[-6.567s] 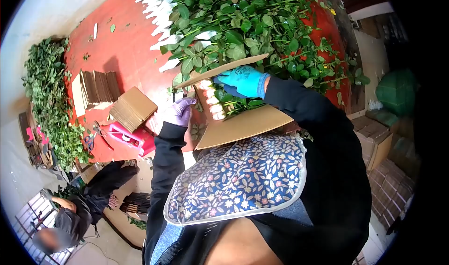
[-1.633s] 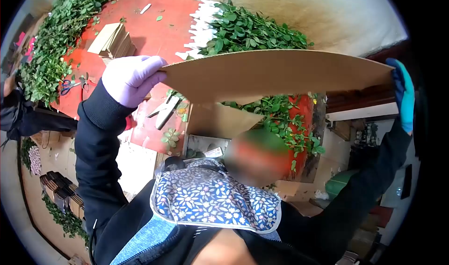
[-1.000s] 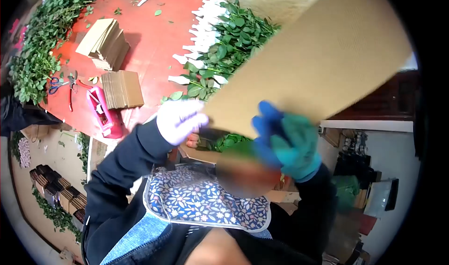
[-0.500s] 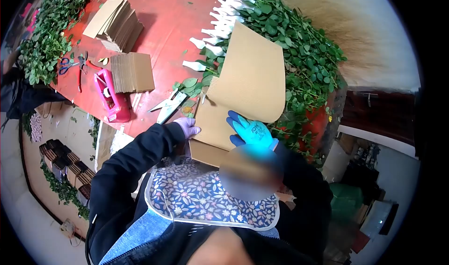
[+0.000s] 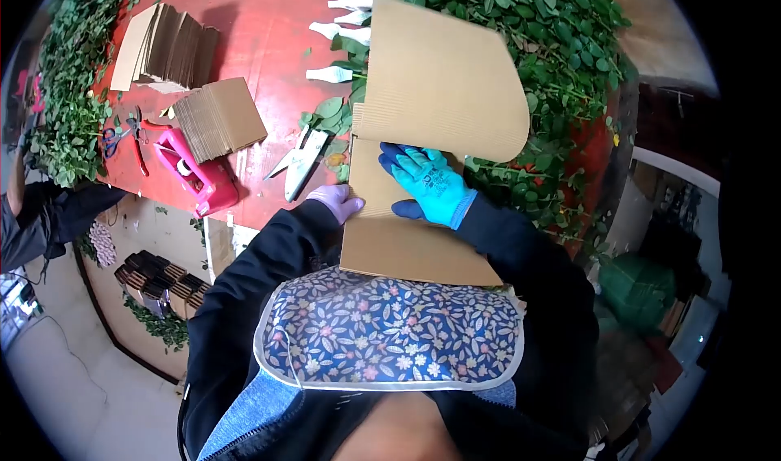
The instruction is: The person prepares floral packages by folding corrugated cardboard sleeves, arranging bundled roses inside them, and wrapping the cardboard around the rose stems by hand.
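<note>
A brown cardboard sheet (image 5: 443, 78) stands up at the back, with creased panels in front of it. My right hand (image 5: 427, 180), in a turquoise and dark blue glove, lies flat on the middle panel with its fingers spread. At that panel's left edge is my left hand (image 5: 338, 203) in a lilac glove, its fingers bent against the edge; whether it grips the edge is unclear. A lower cardboard flap (image 5: 415, 253) spreads before the floral apron (image 5: 390, 331). White-handled clippers (image 5: 301, 164) lie left of the cardboard.
On the red table (image 5: 268, 38) are cardboard stacks (image 5: 220, 119), a pink tape dispenser (image 5: 195, 176), red-handled pliers (image 5: 137, 139), white-wrapped heads (image 5: 329, 74) and leafy stems (image 5: 561, 62). A person in dark clothes (image 5: 61, 217) is at the far left.
The cardboard held aloft by both hands has come down onto the work spot. My right hand has moved from its far edge to press flat on its middle; my left hand has lowered to its left edge.
</note>
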`<act>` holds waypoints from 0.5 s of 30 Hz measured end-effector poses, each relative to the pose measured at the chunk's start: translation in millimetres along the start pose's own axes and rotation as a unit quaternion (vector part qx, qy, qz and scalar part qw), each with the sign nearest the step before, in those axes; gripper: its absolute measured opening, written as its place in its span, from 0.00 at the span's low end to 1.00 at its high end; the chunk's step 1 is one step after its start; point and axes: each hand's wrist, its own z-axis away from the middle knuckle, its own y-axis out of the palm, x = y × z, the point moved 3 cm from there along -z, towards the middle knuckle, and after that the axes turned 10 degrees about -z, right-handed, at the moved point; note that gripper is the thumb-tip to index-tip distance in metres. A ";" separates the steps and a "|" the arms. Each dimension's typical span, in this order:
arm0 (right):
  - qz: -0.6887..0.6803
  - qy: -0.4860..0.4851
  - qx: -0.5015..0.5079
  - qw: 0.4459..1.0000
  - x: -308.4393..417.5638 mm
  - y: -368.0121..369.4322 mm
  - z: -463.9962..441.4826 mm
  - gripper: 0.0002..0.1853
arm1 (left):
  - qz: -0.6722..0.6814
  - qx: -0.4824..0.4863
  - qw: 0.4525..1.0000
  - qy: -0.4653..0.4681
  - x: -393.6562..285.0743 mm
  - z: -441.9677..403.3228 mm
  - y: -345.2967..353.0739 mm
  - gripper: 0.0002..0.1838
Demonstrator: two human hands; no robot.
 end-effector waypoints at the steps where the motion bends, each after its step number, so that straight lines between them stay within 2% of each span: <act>1: 0.017 0.006 -0.004 1.000 3.9 16.3 65.3 0.46 | -0.019 -0.037 0.999 -0.001 -36.9 13.8 54.0 0.23; 10: 0.071 0.032 0.028 0.997 8.4 5.7 31.5 0.43 | -0.115 -0.022 0.993 0.009 -29.0 8.7 15.4 0.25; 12: 0.033 0.019 0.021 0.999 8.4 -4.3 22.4 0.42 | -0.019 -0.011 0.999 0.041 -17.4 6.4 9.0 0.25; 15: 0.016 0.006 -0.018 1.000 9.0 -13.0 21.8 0.39 | 0.052 -0.005 0.995 0.082 -8.7 -3.3 14.9 0.22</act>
